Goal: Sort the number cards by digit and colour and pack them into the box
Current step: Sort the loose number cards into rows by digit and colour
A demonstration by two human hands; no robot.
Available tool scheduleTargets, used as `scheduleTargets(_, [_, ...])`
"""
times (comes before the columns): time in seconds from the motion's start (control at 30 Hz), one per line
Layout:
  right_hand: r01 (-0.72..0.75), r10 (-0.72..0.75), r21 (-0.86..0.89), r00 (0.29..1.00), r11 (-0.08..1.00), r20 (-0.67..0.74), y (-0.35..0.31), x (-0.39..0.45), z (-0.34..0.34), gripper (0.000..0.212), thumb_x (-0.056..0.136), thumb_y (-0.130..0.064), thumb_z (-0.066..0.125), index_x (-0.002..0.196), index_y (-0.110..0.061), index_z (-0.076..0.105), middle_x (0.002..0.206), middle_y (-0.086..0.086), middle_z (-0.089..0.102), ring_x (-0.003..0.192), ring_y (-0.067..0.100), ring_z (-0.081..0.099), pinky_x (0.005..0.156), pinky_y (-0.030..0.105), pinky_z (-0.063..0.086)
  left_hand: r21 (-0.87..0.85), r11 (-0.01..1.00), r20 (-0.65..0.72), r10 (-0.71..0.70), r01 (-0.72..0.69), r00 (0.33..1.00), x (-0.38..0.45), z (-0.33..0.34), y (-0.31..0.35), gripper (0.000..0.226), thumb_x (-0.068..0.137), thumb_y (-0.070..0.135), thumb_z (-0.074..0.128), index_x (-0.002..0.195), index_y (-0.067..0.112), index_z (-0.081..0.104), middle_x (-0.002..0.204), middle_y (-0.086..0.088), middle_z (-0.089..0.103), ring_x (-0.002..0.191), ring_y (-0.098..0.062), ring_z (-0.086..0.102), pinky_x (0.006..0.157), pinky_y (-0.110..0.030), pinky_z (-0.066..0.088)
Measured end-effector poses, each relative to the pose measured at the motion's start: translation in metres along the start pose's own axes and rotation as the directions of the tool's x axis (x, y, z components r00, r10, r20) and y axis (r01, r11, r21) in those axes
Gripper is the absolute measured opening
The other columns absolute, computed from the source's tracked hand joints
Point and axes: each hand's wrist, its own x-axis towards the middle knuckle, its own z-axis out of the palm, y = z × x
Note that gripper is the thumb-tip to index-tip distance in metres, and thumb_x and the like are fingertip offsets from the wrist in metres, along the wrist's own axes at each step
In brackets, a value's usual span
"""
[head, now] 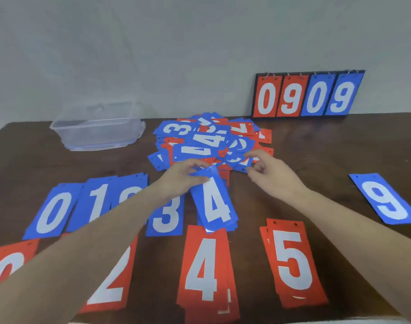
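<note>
Blue 4 card (212, 202): glossy blue rectangle, large white digit, top end lifted and slightly curled. Left hand (181, 175) pinches its top edge between thumb and curled fingers; lower end lies over a small stack of blue cards beneath it.

Right hand (268, 174): to the right of the blue 4 card, fingers loosely bent, thumb and forefinger apart at the near edge of the heap; cannot tell whether they grip a card.

Heap of unsorted cards (209, 141): just behind the blue 4 card, red and blue mixed, overlapping at all angles.

Blue row, left of the blue 4 card: blue 3 (166, 216) just beside it, then a pile partly hidden by the left forearm, then blue 1 (99, 202) and blue 0 (53, 212). Blue 9 (387, 199) lies well apart to the right.

Red row, nearer than the blue 4 card: red 4 stack (205, 270) directly in front, red 5 stack (292, 263) to its right, red 2 (113, 284) and a red card at the frame's left edge.

Clear plastic box (97, 126): back left of the blue 4 card, open top.

Scoreboard (306, 94): back right, leaning on the wall, reading 0 9 in red, 0 9 in blue.

Surface: dark brown wooden table (316, 148). Wall (153, 43): plain pale grey.
</note>
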Motion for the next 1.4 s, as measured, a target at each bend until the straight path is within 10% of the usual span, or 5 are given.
scheduleTargets(0.1, [0.002, -0.002, 0.023, 1.000, 1.000, 0.008, 0.014, 0.002, -0.008, 0.028, 0.097, -0.029, 0.057, 0.123, -0.039, 0.055, 0.069, -0.007, 0.062, 0.070, 0.013, 0.060, 0.072, 0.038, 0.051, 0.222, 0.974, 0.031, 0.043, -0.049, 0.999, 0.015, 0.014, -0.001, 0.022, 0.091, 0.021, 0.074, 0.104, 0.036, 0.064, 0.112, 0.013, 0.064, 0.104, -0.007, 0.063, 0.072, -0.015, 0.050])
scheduleTargets(0.27, [0.015, -0.016, 0.049, 0.999, 0.999, 0.034, 0.026, 0.014, -0.014, 0.028, 0.098, -0.027, 0.056, 0.125, -0.036, 0.056, 0.068, -0.009, 0.060, 0.068, 0.010, 0.059, 0.063, 0.029, 0.047, 0.579, 0.805, -0.060, 0.198, -0.127, 0.978, 0.033, 0.016, -0.015, 0.039, 0.083, 0.027, 0.081, 0.117, 0.033, 0.063, 0.121, 0.009, 0.056, 0.115, -0.013, 0.053, 0.104, -0.037, 0.045])
scheduleTargets(0.67, [0.076, -0.075, -0.002, 0.987, 0.997, 0.142, 0.034, 0.085, -0.009, 0.019, 0.100, -0.028, 0.056, 0.116, -0.037, 0.059, 0.090, -0.010, 0.066, 0.085, 0.010, 0.065, 0.073, 0.034, 0.055, 0.455, 0.889, -0.410, 0.160, 0.049, 0.898, 0.065, -0.027, -0.026, 0.032, 0.093, 0.028, 0.069, 0.124, 0.024, 0.061, 0.134, 0.003, 0.047, 0.118, -0.011, 0.048, 0.097, -0.026, 0.040])
scheduleTargets(1.1, [0.430, -0.403, -0.111, 0.892, 0.896, 0.204, 0.013, 0.173, 0.050, 0.045, 0.102, -0.034, 0.055, 0.146, -0.029, 0.051, 0.147, -0.005, 0.054, 0.138, 0.018, 0.043, 0.114, 0.034, 0.033, 0.521, 0.845, -0.448, 0.151, 0.120, 0.881, 0.143, -0.055, -0.024, 0.030, 0.098, 0.038, 0.057, 0.125, 0.024, 0.060, 0.139, 0.005, 0.053, 0.121, -0.015, 0.053, 0.107, -0.045, 0.038])
scheduleTargets(1.4, [0.311, -0.267, -0.343, 0.949, 0.887, 0.170, 0.056, 0.177, 0.036, 0.041, 0.103, -0.051, 0.043, 0.136, -0.034, 0.060, 0.148, -0.010, 0.052, 0.139, 0.017, 0.042, 0.112, 0.037, 0.030, 0.673, 0.705, -0.367, 0.058, 0.222, 0.928, 0.178, -0.079, -0.040, 0.048, 0.104, 0.049, 0.041, 0.147, 0.029, 0.046, 0.156, 0.000, 0.041, 0.143, -0.024, 0.037, 0.117, -0.046, 0.030])
